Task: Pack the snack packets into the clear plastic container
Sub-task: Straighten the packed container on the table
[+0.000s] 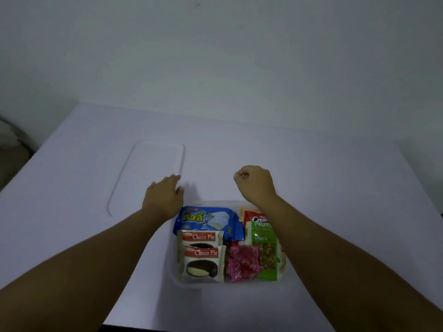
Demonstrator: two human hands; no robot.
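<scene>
The clear plastic container (173, 274) sits near the table's front edge, filled with snack packets. Inside lie a blue packet (208, 220), two white Choco Pie packets (203, 262), a pink packet (242, 261), a green nut snack packet (263, 252) and a red packet (250, 215). My left hand (165, 195) reaches past the container's far left corner with straight fingers resting on the near right corner of the clear lid (153, 168). My right hand (254, 183) hovers beyond the container's far right corner with fingers curled, holding nothing.
The clear lid lies flat on the white table (311, 168) to the far left of the container. A grey wall rises behind the table. A dim object shows at the left edge of the view.
</scene>
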